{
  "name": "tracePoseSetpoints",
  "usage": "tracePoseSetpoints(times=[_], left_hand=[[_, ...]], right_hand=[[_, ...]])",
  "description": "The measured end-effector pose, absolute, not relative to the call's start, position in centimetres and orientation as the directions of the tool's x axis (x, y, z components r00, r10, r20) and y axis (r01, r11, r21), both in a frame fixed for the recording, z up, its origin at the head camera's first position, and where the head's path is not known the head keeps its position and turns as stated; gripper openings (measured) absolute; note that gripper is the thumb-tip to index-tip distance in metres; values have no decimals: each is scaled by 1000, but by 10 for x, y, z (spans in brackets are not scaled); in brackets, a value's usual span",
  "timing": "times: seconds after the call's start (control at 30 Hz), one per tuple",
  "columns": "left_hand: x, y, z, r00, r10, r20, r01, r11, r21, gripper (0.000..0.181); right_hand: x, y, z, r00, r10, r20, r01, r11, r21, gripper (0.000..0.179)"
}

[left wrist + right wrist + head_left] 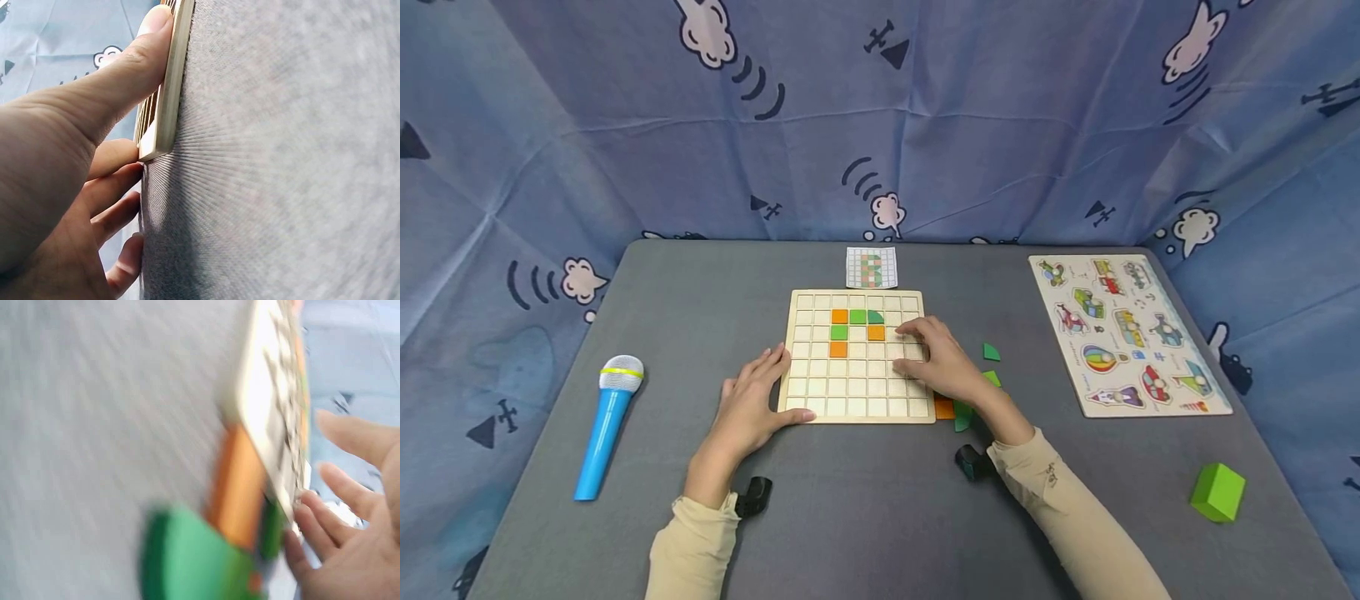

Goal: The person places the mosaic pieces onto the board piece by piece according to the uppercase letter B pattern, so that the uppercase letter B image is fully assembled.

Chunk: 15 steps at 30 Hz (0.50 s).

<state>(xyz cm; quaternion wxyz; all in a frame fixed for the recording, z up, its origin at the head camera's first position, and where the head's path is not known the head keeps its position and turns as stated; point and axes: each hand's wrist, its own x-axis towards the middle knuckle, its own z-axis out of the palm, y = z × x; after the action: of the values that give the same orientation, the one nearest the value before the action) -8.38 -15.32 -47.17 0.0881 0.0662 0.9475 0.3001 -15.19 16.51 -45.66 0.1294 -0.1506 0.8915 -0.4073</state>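
Observation:
A wooden grid board (857, 408) lies on the table, with several orange and green tiles (857, 317) set in its upper squares. My left hand (748, 408) rests at the board's lower left corner. Its thumb (128, 69) lies along the near edge, and the other fingers spread along the left side. Over the board's right part is my right hand (943, 358), thumb and fingers apart with nothing between them. Beside the board's lower right corner, partly hidden under the right arm, are loose orange (240, 487) and green (187, 556) pieces, blurred in the right wrist view.
A small pattern card (872, 267) lies just behind the board. A green quarter-round tile (992, 352) is right of my right hand. Farther right are a picture puzzle board (1120, 333) and a green block (1218, 492); a blue toy microphone (606, 429) lies at left.

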Motion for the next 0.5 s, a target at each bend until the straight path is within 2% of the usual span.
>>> tracePoseSetpoints(times=[0.13, 0.3, 0.37, 0.5], left_hand=[[-84, -153, -471, -976, 177, -128, 71, 812, 580, 107], [-84, -152, -471, -976, 175, -133, 69, 817, 573, 107], [-84, -152, -472, -976, 174, -135, 66, 816, 574, 107], [-84, -152, -472, -976, 169, -134, 62, 814, 578, 108]], right_hand=[[-150, 185, -447, -890, -420, -180, -161, 657, -737, 59], [-145, 202, -440, -850, -447, -277, -146, 706, -693, 78], [-144, 206, -440, -844, -458, -278, -153, 703, -694, 78], [-143, 210, -439, -852, -469, -232, -180, 679, -712, 65]])
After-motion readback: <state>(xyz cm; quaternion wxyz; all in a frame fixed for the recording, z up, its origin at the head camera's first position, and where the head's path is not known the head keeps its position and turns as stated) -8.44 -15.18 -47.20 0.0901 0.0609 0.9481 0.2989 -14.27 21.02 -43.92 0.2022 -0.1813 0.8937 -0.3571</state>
